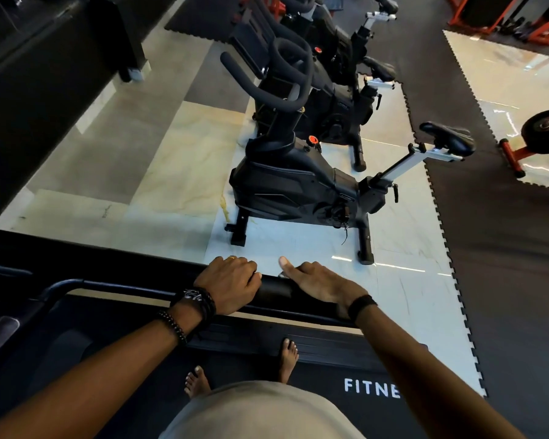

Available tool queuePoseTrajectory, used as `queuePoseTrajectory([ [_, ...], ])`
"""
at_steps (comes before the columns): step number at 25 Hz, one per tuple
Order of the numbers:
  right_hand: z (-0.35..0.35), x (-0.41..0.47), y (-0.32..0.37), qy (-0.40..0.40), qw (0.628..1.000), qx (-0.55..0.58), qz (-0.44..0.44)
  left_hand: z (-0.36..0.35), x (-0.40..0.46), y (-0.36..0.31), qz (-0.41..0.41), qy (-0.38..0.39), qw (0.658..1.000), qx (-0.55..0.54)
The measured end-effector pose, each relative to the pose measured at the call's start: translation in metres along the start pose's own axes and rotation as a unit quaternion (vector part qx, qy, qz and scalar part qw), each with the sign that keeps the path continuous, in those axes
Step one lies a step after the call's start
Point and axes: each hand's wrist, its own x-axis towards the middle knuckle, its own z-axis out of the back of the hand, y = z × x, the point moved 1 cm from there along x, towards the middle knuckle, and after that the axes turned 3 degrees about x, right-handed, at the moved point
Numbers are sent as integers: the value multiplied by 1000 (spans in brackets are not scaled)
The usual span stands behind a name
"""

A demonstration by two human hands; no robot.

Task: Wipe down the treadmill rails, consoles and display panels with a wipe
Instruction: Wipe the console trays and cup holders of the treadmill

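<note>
I stand on a black treadmill and face its side rail (274, 291), a thick black bar running left to right. My left hand (232, 285) grips the rail, fingers curled over its far side, with dark bracelets on the wrist. My right hand (320, 282) lies over the rail just to the right, thumb stretched out to the left and fingers curled over the far edge. A small pale scrap of wipe (281, 274) peeks out under that thumb; the rest is hidden under the hand. A short stretch of bare rail separates the two hands.
My bare feet stand on the belt (371, 407) and the side deck (314, 343). Beyond the rail, black exercise bikes (292, 188) stand on pale tiles. Dark rubber mats (504, 232) lie to the right. An orange-framed rack with a weight plate (545, 131) is at far right.
</note>
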Motion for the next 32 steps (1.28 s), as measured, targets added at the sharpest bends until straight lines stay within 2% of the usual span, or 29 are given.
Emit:
queuePoseTrajectory([
  [3, 21, -21, -40, -19, 998, 57, -24, -1, 0, 0, 0, -8, 1000, -10],
  [6, 17, -5, -36, -16, 997, 3, -79, -2, 1, 2, -6, -4, 1000, -6],
  [8, 5, 0, -17, -9, 999, -16, -49, -2, 1, 2, -11, 2, 1000, -9],
  [10, 7, -11, -27, -22, 999, 27, -9, -2, 1, 2, -14, -1, 1000, -10],
  [12, 22, -27, -53, -41, 997, 70, -17, -3, 1, 2, -15, -5, 1000, -13],
  [15, 24, -24, -56, -60, 995, 38, -73, -4, 3, 3, -20, 1, 1000, -13],
  [17, 9, -13, -31, -70, 997, 11, -31, -4, 4, 4, -27, 14, 999, -12],
  [20, -7, -39, -30, -136, 988, 26, 61, -3, 5, 3, -35, 18, 999, -9],
  [22, -6, -71, -56, -184, 979, 31, 82, -4, 5, 2, -39, 15, 999, -3],
  [24, -10, -74, -59, -255, 962, -14, 92, -3, 4, 2, -40, 13, 999, 4],
  [26, -26, -53, -42, -266, 959, -48, 90, -2, 7, 2, -49, 30, 998, 13],
  [29, -71, -58, -33, -293, 941, -66, 154, -1, 8, -1, -43, 25, 999, -7],
  [30, -78, -71, -48, -329, 926, -67, 173, -1, 7, -1, -42, 23, 999, -6],
  [32, -77, -91, -78, -416, 894, -84, 144, -4, 7, 0, -40, 19, 999, -6],
])
